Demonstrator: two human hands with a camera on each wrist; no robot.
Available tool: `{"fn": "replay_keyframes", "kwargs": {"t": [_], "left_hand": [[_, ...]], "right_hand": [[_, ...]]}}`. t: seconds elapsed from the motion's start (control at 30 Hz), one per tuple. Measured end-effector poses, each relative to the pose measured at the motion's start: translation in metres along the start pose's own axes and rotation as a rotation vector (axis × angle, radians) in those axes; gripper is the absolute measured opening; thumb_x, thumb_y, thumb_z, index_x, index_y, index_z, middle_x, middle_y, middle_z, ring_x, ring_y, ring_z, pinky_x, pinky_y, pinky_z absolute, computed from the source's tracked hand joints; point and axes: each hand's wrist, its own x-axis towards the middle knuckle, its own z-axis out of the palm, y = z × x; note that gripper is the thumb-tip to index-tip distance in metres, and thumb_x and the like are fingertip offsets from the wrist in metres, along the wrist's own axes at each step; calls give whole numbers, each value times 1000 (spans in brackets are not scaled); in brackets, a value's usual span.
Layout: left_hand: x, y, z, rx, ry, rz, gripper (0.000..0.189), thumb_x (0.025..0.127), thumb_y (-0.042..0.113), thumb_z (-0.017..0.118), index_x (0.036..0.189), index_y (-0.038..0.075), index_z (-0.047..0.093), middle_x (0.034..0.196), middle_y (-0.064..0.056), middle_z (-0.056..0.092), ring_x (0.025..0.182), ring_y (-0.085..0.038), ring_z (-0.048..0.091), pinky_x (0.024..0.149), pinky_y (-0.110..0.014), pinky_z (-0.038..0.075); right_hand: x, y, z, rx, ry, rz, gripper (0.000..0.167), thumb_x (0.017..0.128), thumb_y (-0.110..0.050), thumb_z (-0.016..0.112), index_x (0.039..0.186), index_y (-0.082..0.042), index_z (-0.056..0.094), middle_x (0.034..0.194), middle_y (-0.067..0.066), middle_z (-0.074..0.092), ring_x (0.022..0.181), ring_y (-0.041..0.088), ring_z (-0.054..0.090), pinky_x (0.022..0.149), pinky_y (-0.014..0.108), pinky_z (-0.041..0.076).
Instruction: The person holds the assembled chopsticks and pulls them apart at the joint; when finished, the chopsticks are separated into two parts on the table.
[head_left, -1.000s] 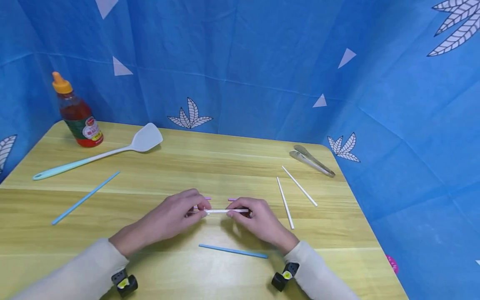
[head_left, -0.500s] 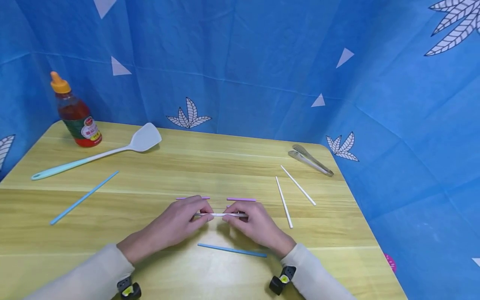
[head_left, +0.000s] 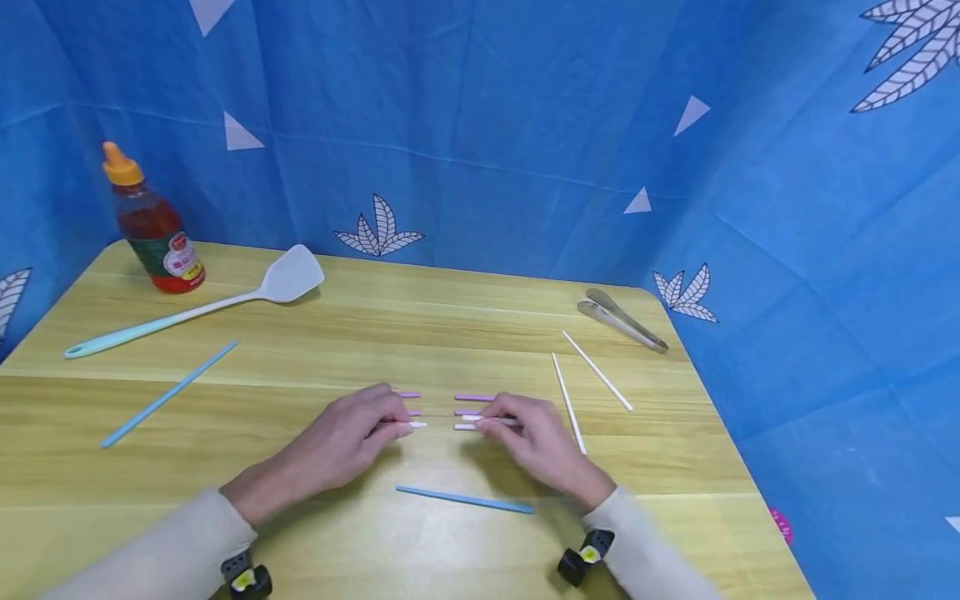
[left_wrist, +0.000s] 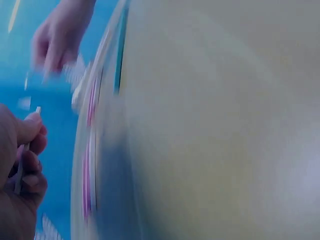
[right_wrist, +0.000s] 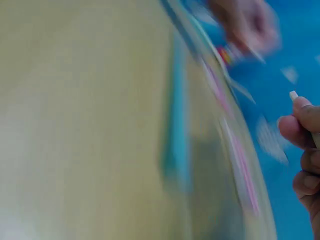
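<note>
Two short white pieces are held just above the table, one to each hand. The left hand pinches the left piece narrowly between thumb and fingers; the right hand pinches the right piece likewise, and their tips point at each other across a gap. We take the step in hand to be parting short pieces into two groups: left pink pieces lie by one hand, right pink pieces and a loose white piece by the other. As we judge it, the next move calls for lowering each held piece beside its group and loosening the pinch without nudging its neighbours. White sticks and blue sticks lie whole, out of both hands.

In the head view we see only the tip of the left piece, and the left hand covers the outer ends of the left pink pieces. The right piece runs back out of sight into the right hand. Both wrist views are smeared, so we cannot count the stripes on the table there. The sleeves are cut off below.
</note>
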Motion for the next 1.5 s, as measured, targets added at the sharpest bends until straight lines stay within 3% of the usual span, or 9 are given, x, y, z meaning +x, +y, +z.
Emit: {"fn": "replay_keyframes", "kwargs": {"t": [0.1, 0.17, 0.27, 0.43, 0.7, 0.8, 1.2, 1.37, 1.5], "left_hand": [[-5, -10, -13, -10, 3, -96, 14, 103, 14, 77, 95, 25, 72, 84, 15, 56, 74, -2, 49, 66, -24, 44], [-7, -15, -20, -2, 3, -122, 11, 103, 15, 77, 98, 25, 75, 87, 14, 61, 75, -3, 51, 68, -25, 46], [-9, -21, -24, 31, 5, -119, 7, 104, 18, 76, 107, 24, 79, 96, 11, 69, 83, -5, 57, 75, -30, 53], [-12, -24, -24, 86, -13, -111, 16, 103, 15, 76, 118, 21, 81, 112, 6, 76, 101, -12, 68, 90, -42, 59], [-12, -24, -23, 83, -68, -147, 11, 102, 19, 78, 111, 26, 80, 97, 15, 70, 89, -3, 58, 81, -32, 54], [-12, -23, -20, 113, -82, -125, 11, 102, 18, 78, 110, 25, 80, 96, 16, 68, 86, -2, 56, 79, -31, 53], [-11, -18, 0, 353, -47, 121, 13, 95, 13, 83, 100, 24, 78, 95, 10, 70, 95, -15, 69, 88, -44, 58], [-9, -20, 5, 356, -41, 149, 14, 95, 13, 83, 99, 25, 77, 94, 11, 70, 93, -13, 68, 86, -43, 57], [-8, -22, 6, 335, -41, 144, 13, 96, 12, 82, 101, 23, 78, 100, 8, 74, 105, -18, 74, 94, -47, 59]], "right_hand": [[-12, 12, -19, -31, 102, 89, 7, 99, -8, 80, 95, -14, 78, 74, -10, 66, 60, -4, 41, 52, 20, 37], [-17, 19, -26, -35, 108, 118, 5, 100, -10, 79, 98, -15, 79, 73, -12, 61, 60, -2, 39, 53, 20, 35], [-19, 23, -28, -51, 67, 90, 5, 104, -17, 76, 106, -16, 80, 81, -10, 60, 65, 0, 44, 57, 21, 40], [-21, 24, -23, -71, 73, 14, 10, 102, -10, 76, 109, -13, 82, 100, -5, 69, 80, 4, 55, 68, 25, 50], [-17, 19, -13, -138, 18, 59, 13, 99, -16, 82, 110, -22, 81, 101, -11, 70, 89, 4, 60, 80, 26, 54], [-14, 16, -8, -160, 1, 51, 11, 99, -18, 83, 107, -24, 78, 99, -13, 69, 90, 5, 61, 82, 27, 55], [-14, 13, 4, -287, -66, -13, 10, 97, -21, 84, 106, -23, 81, 99, -13, 72, 88, 4, 64, 89, 36, 51], [-15, 12, 6, -307, -88, -6, 10, 97, -22, 84, 107, -24, 82, 102, -13, 74, 91, 4, 65, 93, 39, 52], [-16, 13, 7, -316, -90, 3, 11, 97, -23, 83, 108, -25, 82, 104, -13, 74, 94, 4, 65, 93, 39, 50]]}}
